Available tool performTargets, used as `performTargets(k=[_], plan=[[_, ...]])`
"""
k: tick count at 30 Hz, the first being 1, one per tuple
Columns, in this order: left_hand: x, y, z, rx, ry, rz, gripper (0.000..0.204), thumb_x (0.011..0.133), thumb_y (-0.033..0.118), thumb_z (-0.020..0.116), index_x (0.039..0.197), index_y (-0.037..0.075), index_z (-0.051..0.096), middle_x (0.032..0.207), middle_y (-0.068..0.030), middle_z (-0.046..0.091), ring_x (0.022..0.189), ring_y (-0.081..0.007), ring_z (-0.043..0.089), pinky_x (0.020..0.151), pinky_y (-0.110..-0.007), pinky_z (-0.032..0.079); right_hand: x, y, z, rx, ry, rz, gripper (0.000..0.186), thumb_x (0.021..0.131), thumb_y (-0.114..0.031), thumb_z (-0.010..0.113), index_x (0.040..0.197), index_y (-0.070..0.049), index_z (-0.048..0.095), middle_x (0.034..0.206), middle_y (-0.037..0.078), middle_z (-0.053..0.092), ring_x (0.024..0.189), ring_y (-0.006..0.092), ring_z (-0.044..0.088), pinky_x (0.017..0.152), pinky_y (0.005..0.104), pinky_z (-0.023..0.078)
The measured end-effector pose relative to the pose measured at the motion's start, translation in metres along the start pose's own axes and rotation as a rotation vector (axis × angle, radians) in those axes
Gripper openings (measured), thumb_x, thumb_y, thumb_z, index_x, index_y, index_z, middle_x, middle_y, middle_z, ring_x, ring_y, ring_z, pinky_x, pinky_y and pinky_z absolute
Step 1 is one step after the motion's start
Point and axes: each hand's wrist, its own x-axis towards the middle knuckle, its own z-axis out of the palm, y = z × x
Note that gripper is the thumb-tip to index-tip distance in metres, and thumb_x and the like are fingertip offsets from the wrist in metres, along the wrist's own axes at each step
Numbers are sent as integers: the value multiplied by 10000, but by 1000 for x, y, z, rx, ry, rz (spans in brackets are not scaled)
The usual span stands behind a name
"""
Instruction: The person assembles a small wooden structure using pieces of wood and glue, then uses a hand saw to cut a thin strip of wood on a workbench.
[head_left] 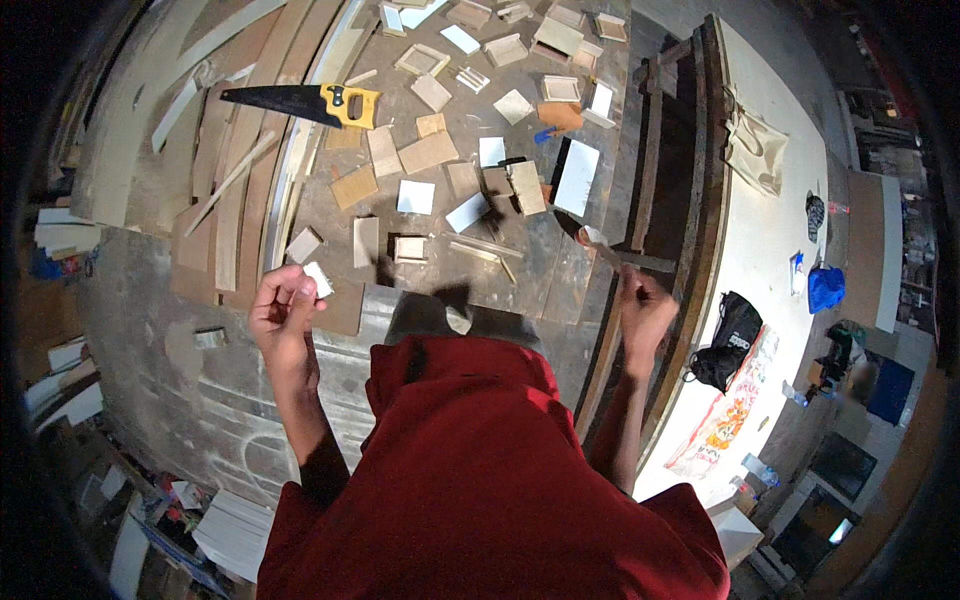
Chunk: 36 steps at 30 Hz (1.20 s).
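My left hand pinches a small white block between thumb and fingers, out over the near left edge of the worktable. Held up at the right, my right hand is closed around a thin stick-like tool with a pale, orange-tinged end; its exact kind is too small to tell. Below and between the hands, many small wood and white-faced board pieces lie scattered on the worktable. Among them are a small wooden frame and a white panel.
A handsaw with a yellow handle lies at the far left beside long wooden boards. On the right a pale table bears a cloth bag, a black pouch and a blue item. A dark gap with beams separates the tables.
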Motion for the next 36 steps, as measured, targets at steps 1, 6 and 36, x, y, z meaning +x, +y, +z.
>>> performTargets(k=[1, 6, 36], plan=[[2, -1, -6, 19, 2, -2, 198, 915, 50, 712, 1103, 40, 652, 985, -25, 688, 870, -91, 628, 716, -251, 512, 3, 3, 0, -61, 40, 64, 139, 861, -140, 710, 940, -38, 765, 710, 198, 668, 578, 243, 666, 554, 357, 490], [14, -4, -23, 15, -38, -20, 185, 916, 65, 718, 1088, 42, 653, 972, -24, 687, 862, -92, 628, 707, -250, 510, 12, 67, 39, -351, 106, -26, 228, 900, -319, 710, 936, -109, 791, 692, 186, 669, 610, 362, 669, 555, 403, 508], [33, -2, -51, -2, 12, 4, 177, 903, 54, 727, 1066, 48, 660, 926, -21, 680, 825, -94, 625, 689, -251, 511, 46, 86, 128, -354, -89, -63, 202, 871, -342, 723, 897, -151, 783, 772, 139, 708, 708, 359, 697, 614, 438, 547]])
